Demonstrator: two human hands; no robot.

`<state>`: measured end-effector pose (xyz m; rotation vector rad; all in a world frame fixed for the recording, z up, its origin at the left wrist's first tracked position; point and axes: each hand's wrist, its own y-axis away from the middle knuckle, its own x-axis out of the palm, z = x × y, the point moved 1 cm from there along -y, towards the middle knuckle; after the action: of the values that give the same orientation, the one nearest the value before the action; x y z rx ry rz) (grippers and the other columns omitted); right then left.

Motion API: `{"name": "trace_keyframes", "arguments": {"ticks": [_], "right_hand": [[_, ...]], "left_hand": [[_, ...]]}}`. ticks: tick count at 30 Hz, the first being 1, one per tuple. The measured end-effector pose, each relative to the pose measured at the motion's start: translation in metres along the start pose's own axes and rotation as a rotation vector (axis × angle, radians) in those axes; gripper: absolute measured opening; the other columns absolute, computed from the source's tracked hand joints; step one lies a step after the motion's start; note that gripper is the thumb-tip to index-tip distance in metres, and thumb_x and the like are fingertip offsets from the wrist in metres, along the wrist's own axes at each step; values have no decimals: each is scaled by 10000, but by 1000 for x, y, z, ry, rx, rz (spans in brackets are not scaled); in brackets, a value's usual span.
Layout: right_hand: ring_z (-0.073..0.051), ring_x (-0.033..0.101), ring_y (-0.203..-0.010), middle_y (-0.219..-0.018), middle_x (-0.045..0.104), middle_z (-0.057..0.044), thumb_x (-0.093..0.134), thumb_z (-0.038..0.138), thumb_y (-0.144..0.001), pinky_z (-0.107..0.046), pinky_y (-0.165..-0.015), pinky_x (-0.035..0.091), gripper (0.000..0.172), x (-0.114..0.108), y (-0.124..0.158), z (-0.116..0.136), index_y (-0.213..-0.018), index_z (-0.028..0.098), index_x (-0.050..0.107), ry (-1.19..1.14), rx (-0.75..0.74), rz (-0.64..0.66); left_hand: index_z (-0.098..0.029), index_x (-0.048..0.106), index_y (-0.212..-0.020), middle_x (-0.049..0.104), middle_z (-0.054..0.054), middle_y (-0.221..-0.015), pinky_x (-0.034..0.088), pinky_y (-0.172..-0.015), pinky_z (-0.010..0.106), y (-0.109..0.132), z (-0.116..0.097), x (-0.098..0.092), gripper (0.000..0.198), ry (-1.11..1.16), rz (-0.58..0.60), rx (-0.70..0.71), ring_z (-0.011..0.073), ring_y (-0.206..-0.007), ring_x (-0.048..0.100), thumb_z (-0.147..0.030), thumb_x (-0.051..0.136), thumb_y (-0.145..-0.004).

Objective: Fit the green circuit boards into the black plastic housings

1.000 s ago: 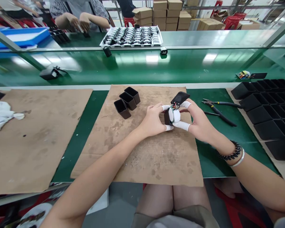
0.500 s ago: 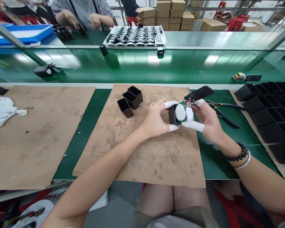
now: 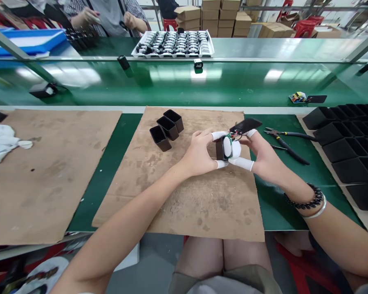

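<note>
Over the cardboard sheet (image 3: 178, 196), my left hand (image 3: 200, 153) grips a black square plastic housing (image 3: 220, 149) between white-capped thumb and finger. My right hand (image 3: 262, 157), fingertips also capped in white, is closed on an electronic assembly (image 3: 235, 150) with two white rounded parts and a green circuit board. The assembly sits at the housing's mouth; how deep it goes is hidden. A flat black panel (image 3: 247, 125) hangs off it by thin wires, above my right fingers. Three more black housings (image 3: 168, 128) stand in a row left of my hands.
Diagonal cutters (image 3: 286, 145) lie to the right, beside rows of black housings (image 3: 349, 151). A white glove (image 3: 3, 143) rests on the left cardboard. Beyond runs a green conveyor belt (image 3: 171, 85) carrying scattered parts. Across it, a co-worker (image 3: 107, 18) sits behind a white tray (image 3: 211, 49) of parts.
The assembly has turned and shifted slightly left, closer against the housing, and its panel moved left with my right hand. Parts on the belt have travelled left.
</note>
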<state>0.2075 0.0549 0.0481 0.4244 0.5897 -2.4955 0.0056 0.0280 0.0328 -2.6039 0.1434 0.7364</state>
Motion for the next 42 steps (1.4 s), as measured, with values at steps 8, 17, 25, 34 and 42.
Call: {"name": "trace_keyframes", "arguments": {"ticks": [8, 17, 25, 34, 42], "right_hand": [[-283, 711, -1129, -1298, 685, -41, 838, 416, -814, -471, -932, 640, 441, -26, -6, 11, -1202, 318, 652, -192, 75, -150], [-282, 775, -976, -1052, 806, -35, 688, 198, -892, -430, -831, 674, 221, -17, 2, 18, -1068, 256, 807, 322, 37, -268], [-293, 772, -1062, -1100, 806, -54, 822, 341, -855, -480, -933, 677, 182, -10, -1, 9, -1010, 245, 828, -183, 282, -294], [-307, 771, -1088, -1068, 820, -29, 891, 325, -769, -510, -1037, 630, 189, 14, 3, 5, -943, 274, 838, -196, 220, -477], [-294, 747, -1159, -1227, 779, -29, 726, 195, -876, -468, -1023, 634, 245, 32, 13, -2, -1086, 269, 827, 242, -13, -433]], "left_hand": [[-156, 745, -1081, 738, 53, -1071, 522, -993, 443, -6, 7, 1, 605, 444, 268, -251, 262, -1010, 686, -191, 938, -508], [-213, 714, -1189, 635, 30, -1036, 376, -1070, 478, 0, -6, 2, 625, -251, 63, -148, 281, -1081, 628, -222, 872, -584], [-231, 689, -1272, 630, 43, -1063, 318, -1041, 440, 2, 1, 9, 647, -424, -107, -85, 254, -1031, 612, -271, 812, -638], [-233, 677, -1284, 633, 48, -1047, 313, -1016, 443, 3, -10, 21, 585, -446, -182, -114, 247, -991, 596, -289, 771, -709], [-180, 669, -1280, 660, 64, -1067, 329, -1015, 422, 4, -6, 35, 586, -400, -211, -189, 244, -994, 626, -316, 796, -725]]}}
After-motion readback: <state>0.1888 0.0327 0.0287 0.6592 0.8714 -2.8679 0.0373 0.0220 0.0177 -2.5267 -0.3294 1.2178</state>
